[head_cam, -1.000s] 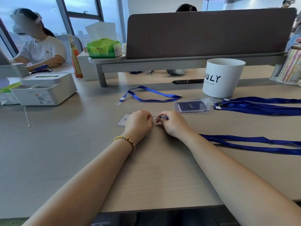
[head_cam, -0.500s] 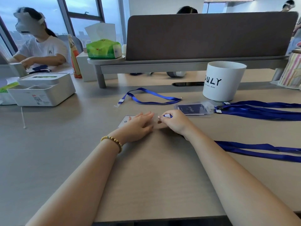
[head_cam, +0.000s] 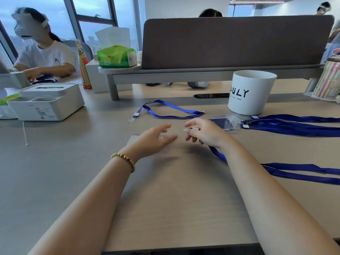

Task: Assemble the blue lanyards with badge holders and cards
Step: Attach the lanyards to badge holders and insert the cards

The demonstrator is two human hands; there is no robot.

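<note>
Lanyard (head_cam: 294,172) ribbon is trailed from the right edge of the frame across the desk (head_cam: 174,208) to the right hand (head_cam: 204,134), at frame centre. Its white clip end (head_cam: 192,129) is pinched between the thumb and a curled finger, while the other fingers are spread loosely. The left hand (head_cam: 154,139) is held just left of it, fingers straight and apart, with nothing in it; half a second ago it was laid flat on the card on the desk, and a second ago both hands were closed together over the clip. The card is now hidden or blurred beneath the left hand and cannot be made out.

Right of centre, a badge holder (head_cam: 224,123) with a dark card is lain beside a bundle of lanyards (head_cam: 294,124). A loose lanyard (head_cam: 165,111) is seen above the hands, with a white cup (head_cam: 250,92) at upper right.
</note>
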